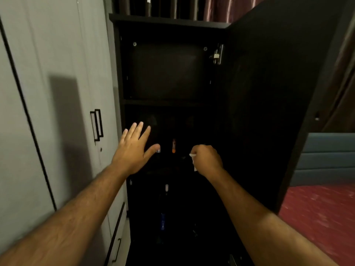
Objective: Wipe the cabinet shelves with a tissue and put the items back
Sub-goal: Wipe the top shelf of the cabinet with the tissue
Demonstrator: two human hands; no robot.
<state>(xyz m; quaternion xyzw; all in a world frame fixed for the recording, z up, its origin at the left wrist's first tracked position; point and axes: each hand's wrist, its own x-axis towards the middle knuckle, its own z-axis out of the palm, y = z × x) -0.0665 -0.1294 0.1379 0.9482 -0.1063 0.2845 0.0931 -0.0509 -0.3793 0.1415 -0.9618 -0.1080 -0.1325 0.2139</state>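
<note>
A: How far along does the job look?

B: Mid-way at best, as a judgement. The top compartment of the dark cabinet shows nothing standing in it, so it may be cleared, though whether it has been wiped cannot be told. Below the upper shelf the interior is very dark, and a few items remain: a small orange-tipped object in the middle, and lower down a bottle with a blue label near the bottom.

A: And the hands?

B: The left hand is spread flat, fingers straight and released, holding nothing, reaching into the middle section on the left. The right hand is clenched, its fingers grasping the tissue.

A: What does the tissue look like?

B: White and crumpled; only small bits peek out at the left of the fist, at the same height as the orange-tipped object and to its right. Whether it touches a shelf cannot be told.

A: What is left?

B: Probably the middle and lower shelves, then putting everything back. The cabinet door stands open on the right.
</note>
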